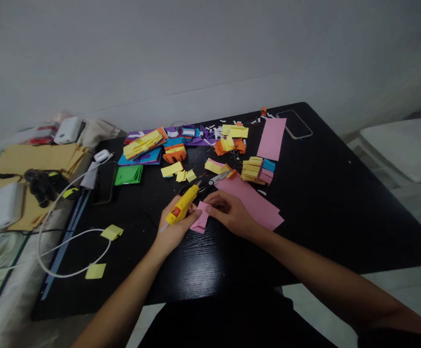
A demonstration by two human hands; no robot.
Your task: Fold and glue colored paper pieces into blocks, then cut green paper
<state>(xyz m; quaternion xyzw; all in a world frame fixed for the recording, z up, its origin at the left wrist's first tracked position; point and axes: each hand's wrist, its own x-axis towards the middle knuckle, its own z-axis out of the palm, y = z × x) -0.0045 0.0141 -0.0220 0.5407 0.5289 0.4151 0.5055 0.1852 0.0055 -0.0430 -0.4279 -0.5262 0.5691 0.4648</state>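
A yellow hot glue gun (183, 205) rests across my left hand (170, 227), its nozzle pointing away and to the right. The same hand's thumb presses on a small folded pink paper piece (199, 220). At that paper's upper right edge, the fingers of my right hand (234, 215) pinch it. Just beyond my hands lie scissors (218, 179), their handles partly hidden. Larger pink sheets (255, 200) lie beside and partly under my right hand. A stack of folded yellow, blue and pink paper pieces (257, 170) sits behind them.
Folded yellow papers (145, 144), green papers (128, 174) and scraps (210, 135) cover the table's back. A phone (103, 183) lies left, another (294, 124) at back right. A white cable (50, 212) loops over the left edge. A white stool (402, 145) stands right.
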